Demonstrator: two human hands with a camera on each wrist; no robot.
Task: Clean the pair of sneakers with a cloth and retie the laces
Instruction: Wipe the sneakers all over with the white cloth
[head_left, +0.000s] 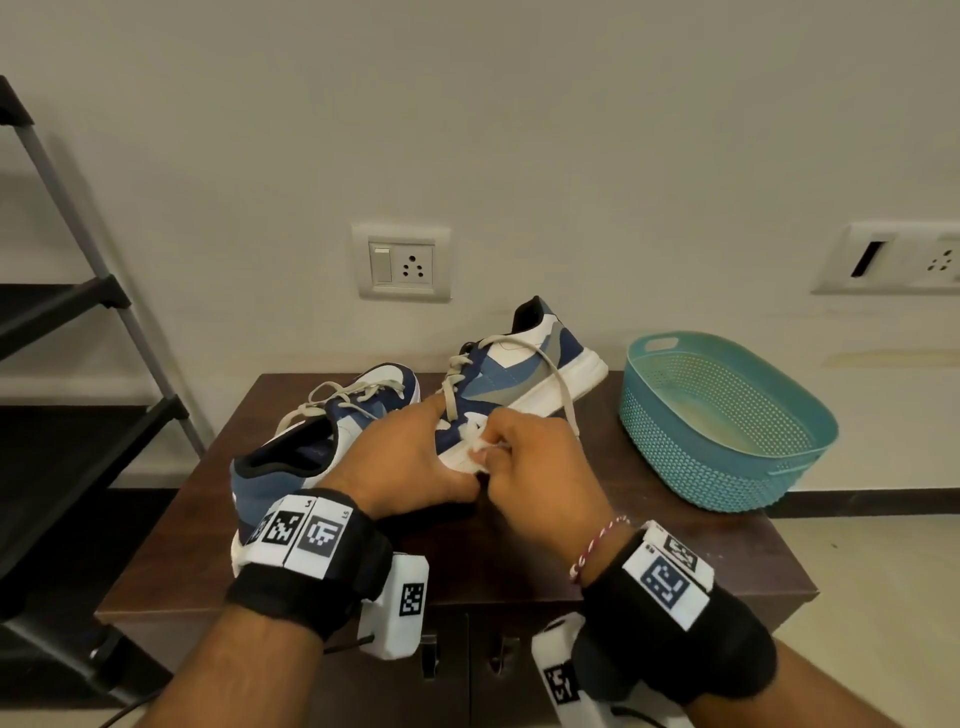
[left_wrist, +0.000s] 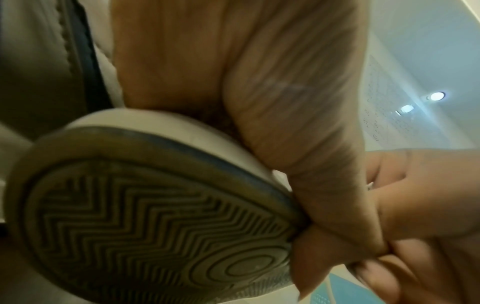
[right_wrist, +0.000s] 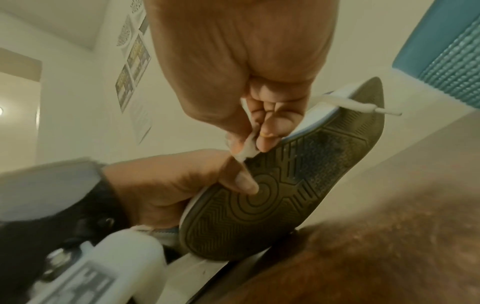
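Two blue, grey and white sneakers are on a dark wooden cabinet top (head_left: 675, 540). The right sneaker (head_left: 524, 374) is tilted with its toe raised, so its grooved sole (right_wrist: 285, 185) (left_wrist: 145, 209) shows. My left hand (head_left: 405, 457) (right_wrist: 166, 181) grips that toe, one fingertip under the sole. My right hand (head_left: 540, 462) (right_wrist: 246, 61) pinches a small white cloth (head_left: 475, 434) (right_wrist: 246, 150) against the white toe edge. A loose lace (head_left: 561, 389) (right_wrist: 358, 107) hangs over the sneaker's side. The left sneaker (head_left: 332, 431) lies beside my left wrist, its laces loose.
A teal perforated plastic basket (head_left: 727, 421) (right_wrist: 446, 51) stands at the cabinet's right end. A dark shelf rack (head_left: 62, 322) stands to the left. The wall with sockets (head_left: 402, 262) is just behind the sneakers.
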